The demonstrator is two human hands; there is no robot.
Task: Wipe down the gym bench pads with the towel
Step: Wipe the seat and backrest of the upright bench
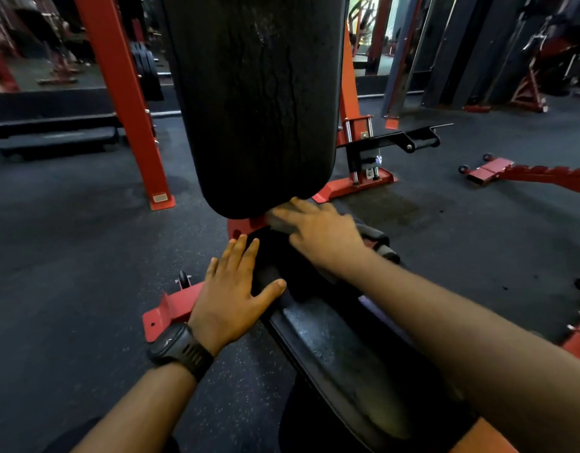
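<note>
The black back pad point(259, 103) of the gym bench stands upright ahead of me, its surface cracked. The black seat pad point(331, 348) runs from it toward me. A dark towel point(282, 263) lies bunched at the far end of the seat, just below the back pad. My right hand point(318, 237) presses flat on the towel, blurred, with its fingers reaching to the gap between the two pads. My left hand point(233, 292), with a black watch on the wrist, rests flat on the seat's left edge beside the towel, fingers straight.
The red bench frame point(164, 312) with a small wheel sticks out at the lower left. Red rack uprights point(125, 93) stand left and right of the back pad. A black lever point(409, 138) and another red bench base point(497, 171) are on the right, on dark rubber floor.
</note>
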